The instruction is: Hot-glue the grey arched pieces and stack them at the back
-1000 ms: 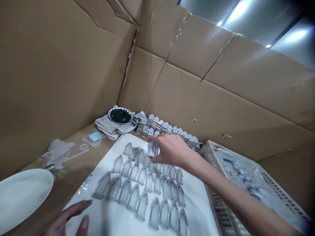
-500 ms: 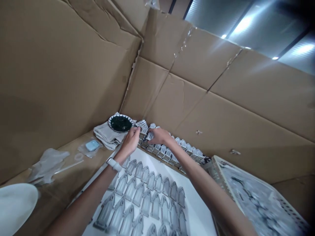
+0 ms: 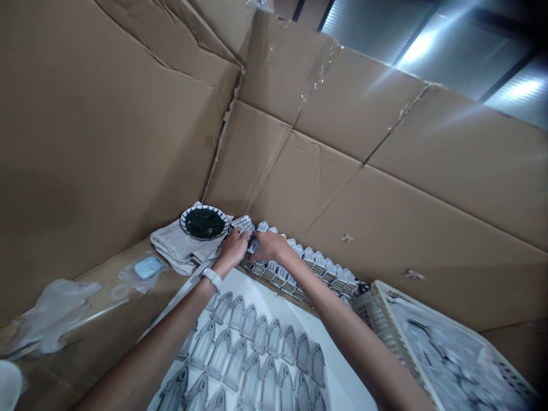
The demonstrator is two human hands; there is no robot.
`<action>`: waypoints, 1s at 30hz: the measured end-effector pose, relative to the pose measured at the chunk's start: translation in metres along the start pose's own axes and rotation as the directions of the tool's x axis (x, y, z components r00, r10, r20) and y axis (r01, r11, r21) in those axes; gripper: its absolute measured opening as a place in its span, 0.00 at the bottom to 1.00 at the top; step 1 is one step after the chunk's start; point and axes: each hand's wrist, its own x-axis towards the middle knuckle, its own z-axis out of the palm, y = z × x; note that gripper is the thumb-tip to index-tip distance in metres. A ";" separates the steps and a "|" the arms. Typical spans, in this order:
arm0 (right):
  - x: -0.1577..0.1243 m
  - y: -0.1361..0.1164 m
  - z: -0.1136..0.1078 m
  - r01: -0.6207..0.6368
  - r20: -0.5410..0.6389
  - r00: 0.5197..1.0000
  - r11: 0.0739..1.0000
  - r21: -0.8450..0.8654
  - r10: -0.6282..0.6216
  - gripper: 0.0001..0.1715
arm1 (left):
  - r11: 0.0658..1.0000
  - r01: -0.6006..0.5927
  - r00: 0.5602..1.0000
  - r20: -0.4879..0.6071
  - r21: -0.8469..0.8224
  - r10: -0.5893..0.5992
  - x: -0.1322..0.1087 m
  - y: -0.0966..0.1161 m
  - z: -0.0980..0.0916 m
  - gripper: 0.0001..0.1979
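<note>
Small grey arch-shaped pieces with pointed tops (image 3: 319, 262) stand in stacked rows along the back cardboard wall. My left hand (image 3: 234, 248), with a white wristband, is at the left end of these stacks, fingers closed beside a bundle of pieces (image 3: 242, 224); its exact hold is partly hidden. Close beside it, my right hand (image 3: 270, 245) has its fingers curled around grey pieces (image 3: 254, 245) at the same end. Nearer me, more arch-shaped pieces (image 3: 261, 337) lie flat in rows on a white board (image 3: 342, 365), below my forearms.
A patterned dish with dark green contents (image 3: 205, 222) rests on folded cloth (image 3: 171, 242) at left. Near it lie a light-blue object (image 3: 148, 267) and crumpled plastic (image 3: 60, 311). A cream plastic basket (image 3: 391, 325) of bagged items stands right. Cardboard walls (image 3: 329, 188) enclose the back and left.
The view has shifted slightly, so the board and dish appear lower. My left hand has come nearer my right hand, and both remain at the left end of the stacks.
</note>
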 end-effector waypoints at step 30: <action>-0.052 0.014 0.057 -0.005 -0.285 0.948 0.902 0.431 0.141 0.29 | 0.993 -0.075 0.997 0.026 0.087 0.073 -0.018 -0.003 0.008 0.23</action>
